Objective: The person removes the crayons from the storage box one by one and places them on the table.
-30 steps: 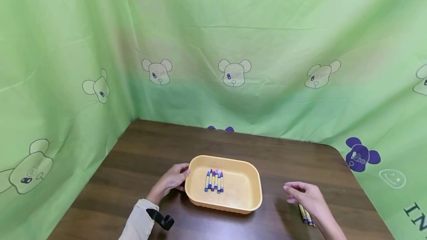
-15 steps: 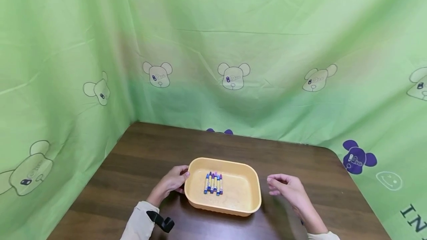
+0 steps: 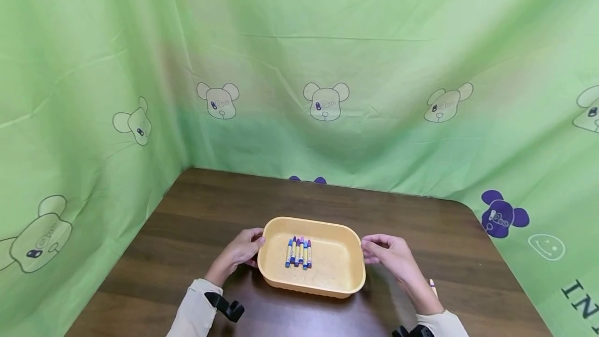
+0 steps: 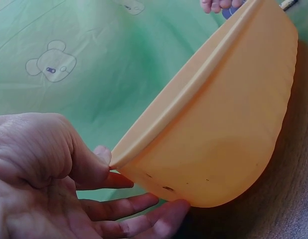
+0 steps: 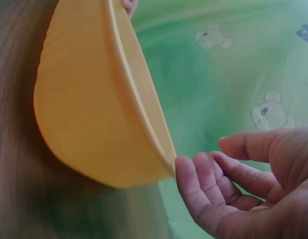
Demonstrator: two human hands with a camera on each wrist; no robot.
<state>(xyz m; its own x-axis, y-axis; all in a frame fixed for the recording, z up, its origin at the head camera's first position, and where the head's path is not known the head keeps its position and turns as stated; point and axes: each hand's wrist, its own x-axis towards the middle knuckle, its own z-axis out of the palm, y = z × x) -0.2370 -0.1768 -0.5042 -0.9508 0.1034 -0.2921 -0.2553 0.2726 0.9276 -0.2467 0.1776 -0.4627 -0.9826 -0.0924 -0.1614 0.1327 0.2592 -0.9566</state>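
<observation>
A shallow yellow plastic basin (image 3: 327,294) with rounded corners sits on the table, and several crayons (image 3: 299,254) in blue and purple shades lie side by side in its left half. My left hand (image 3: 241,249) grips the basin's left end, thumb on the rim and fingers against the outer wall, as the left wrist view (image 4: 129,199) bears out. At the opposite end is my right hand (image 3: 388,255), its fingertips at the rim, close to or touching it. In the right wrist view the thumb stands apart from the fingers (image 5: 189,177), with nothing pinched between.
Part of a crayon (image 3: 433,288) shows on the brown wooden table (image 3: 224,196) beside my right forearm, which hides what else lies there. Green curtains (image 3: 271,56) with bear prints enclose the table's left, back and right sides.
My right hand has moved left from above the crayons at the right to the basin's right end. My left hand keeps its grip, and the basin stays in place.
</observation>
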